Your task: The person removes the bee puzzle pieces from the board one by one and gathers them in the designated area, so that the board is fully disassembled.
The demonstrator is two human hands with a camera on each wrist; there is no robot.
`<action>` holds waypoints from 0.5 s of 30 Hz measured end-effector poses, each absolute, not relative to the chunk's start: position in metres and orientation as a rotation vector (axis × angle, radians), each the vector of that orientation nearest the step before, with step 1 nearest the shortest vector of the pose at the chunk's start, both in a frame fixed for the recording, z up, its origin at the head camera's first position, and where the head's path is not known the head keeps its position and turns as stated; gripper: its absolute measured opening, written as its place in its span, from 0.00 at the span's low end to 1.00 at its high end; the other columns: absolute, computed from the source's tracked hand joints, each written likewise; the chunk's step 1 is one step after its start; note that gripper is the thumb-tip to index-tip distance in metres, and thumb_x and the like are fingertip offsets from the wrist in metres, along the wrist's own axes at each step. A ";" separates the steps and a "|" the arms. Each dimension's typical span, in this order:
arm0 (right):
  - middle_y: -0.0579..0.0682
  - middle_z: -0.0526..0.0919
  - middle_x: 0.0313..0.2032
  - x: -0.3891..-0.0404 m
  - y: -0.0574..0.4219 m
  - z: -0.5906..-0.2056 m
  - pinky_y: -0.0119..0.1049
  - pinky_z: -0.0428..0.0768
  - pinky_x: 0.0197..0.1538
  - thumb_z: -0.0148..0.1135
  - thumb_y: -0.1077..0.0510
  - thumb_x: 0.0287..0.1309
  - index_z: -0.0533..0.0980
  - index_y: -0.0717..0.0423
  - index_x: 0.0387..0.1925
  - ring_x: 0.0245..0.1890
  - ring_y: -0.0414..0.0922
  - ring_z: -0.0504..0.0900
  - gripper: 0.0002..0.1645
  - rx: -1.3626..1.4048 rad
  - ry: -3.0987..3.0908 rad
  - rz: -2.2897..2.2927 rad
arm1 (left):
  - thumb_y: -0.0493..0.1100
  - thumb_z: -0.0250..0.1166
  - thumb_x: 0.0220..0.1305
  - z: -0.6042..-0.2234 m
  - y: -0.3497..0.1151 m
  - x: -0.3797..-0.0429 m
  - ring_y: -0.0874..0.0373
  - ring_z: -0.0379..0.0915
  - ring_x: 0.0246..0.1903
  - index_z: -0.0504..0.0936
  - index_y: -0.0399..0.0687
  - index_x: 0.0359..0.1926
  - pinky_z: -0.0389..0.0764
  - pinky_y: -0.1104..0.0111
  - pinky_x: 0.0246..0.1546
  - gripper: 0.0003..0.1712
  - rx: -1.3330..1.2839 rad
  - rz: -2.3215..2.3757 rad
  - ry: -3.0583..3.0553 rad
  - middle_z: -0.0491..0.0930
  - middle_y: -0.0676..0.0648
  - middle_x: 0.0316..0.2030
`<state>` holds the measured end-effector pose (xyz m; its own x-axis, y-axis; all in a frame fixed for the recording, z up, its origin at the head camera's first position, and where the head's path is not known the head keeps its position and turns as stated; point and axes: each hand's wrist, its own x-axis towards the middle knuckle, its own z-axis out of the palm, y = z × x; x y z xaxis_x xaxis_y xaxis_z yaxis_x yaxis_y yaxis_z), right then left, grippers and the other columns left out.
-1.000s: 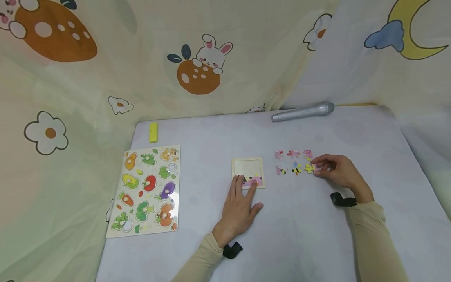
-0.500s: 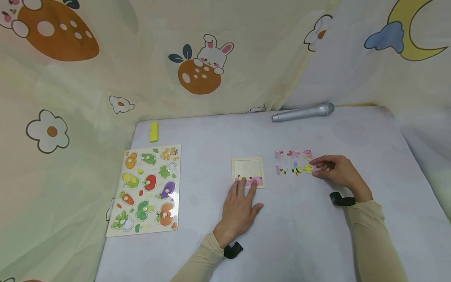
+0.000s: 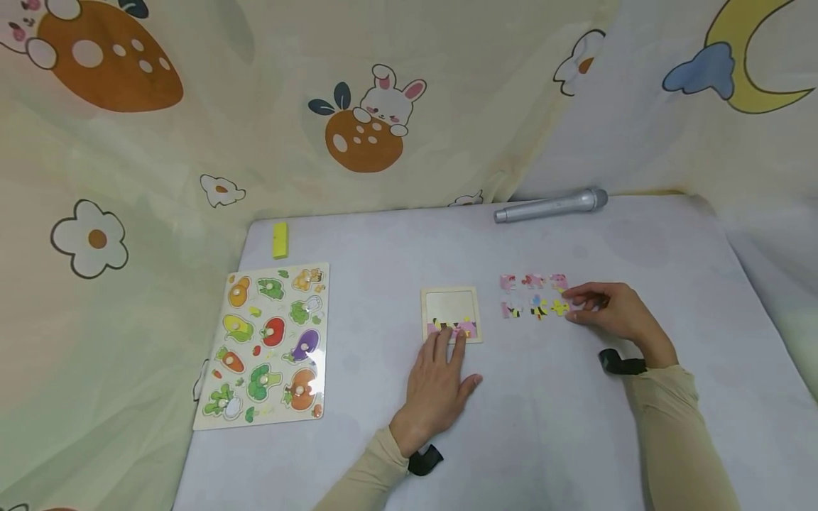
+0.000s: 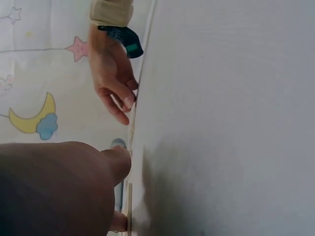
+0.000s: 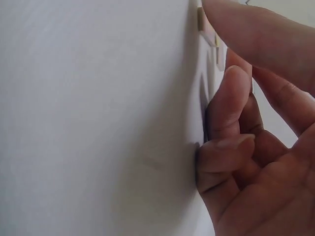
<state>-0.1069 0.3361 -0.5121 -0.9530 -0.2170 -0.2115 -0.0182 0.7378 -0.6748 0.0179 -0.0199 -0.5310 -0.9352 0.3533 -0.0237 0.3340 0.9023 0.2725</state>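
My left hand (image 3: 434,387) lies with extended fingers, the tips on the lower part of a small square wooden puzzle tray (image 3: 476,306). A row of pink and yellow puzzle pieces (image 3: 469,328) fills the tray's bottom; fingertips cover part of it. To the right, the thumb and forefinger of my right hand (image 3: 616,310) pinch a yellow puzzle piece (image 3: 559,307), which lies flat at the end of the lower row. Beside it are a bee puzzle piece (image 3: 539,307) and a black-and-yellow one (image 3: 511,310). In the right wrist view, the thumb (image 5: 266,39) partly hides a piece's edge (image 5: 207,29).
A vegetable puzzle board (image 3: 271,341) lies at the left, with a yellow block (image 3: 280,240) behind it. A silver microphone (image 3: 551,206) lies along the back edge. Pink puzzle pieces (image 3: 533,282) form the row behind the bee piece. A printed curtain (image 3: 255,106) hangs behind the table.
The yellow piece has shifted slightly left with my right fingers. My left fingertips have slid a little down the tray, uncovering more of its bottom row.
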 end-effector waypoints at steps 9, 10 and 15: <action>0.52 0.88 0.38 -0.108 0.331 -0.509 0.29 0.75 0.37 0.80 0.52 0.59 0.87 0.53 0.55 0.34 0.38 0.79 0.24 -0.199 2.677 -1.066 | 0.65 0.61 0.76 -0.530 -0.019 0.021 0.43 0.55 0.77 0.60 0.42 0.82 0.64 0.54 0.77 0.48 0.545 0.356 2.990 0.58 0.36 0.79; 0.52 0.88 0.38 -0.108 0.330 -0.509 0.29 0.75 0.38 0.80 0.52 0.59 0.87 0.53 0.55 0.34 0.38 0.79 0.23 -0.201 2.680 -1.071 | 0.65 0.61 0.76 -0.530 -0.019 0.022 0.42 0.55 0.78 0.60 0.41 0.82 0.64 0.54 0.77 0.48 0.545 0.356 2.984 0.58 0.36 0.80; 0.52 0.89 0.39 -0.111 0.318 -0.508 0.27 0.76 0.38 0.79 0.54 0.60 0.87 0.53 0.54 0.35 0.35 0.81 0.20 -0.230 2.680 -1.144 | 0.66 0.60 0.76 -0.528 -0.019 0.027 0.40 0.55 0.78 0.58 0.39 0.82 0.64 0.53 0.77 0.50 0.552 0.335 2.968 0.53 0.34 0.82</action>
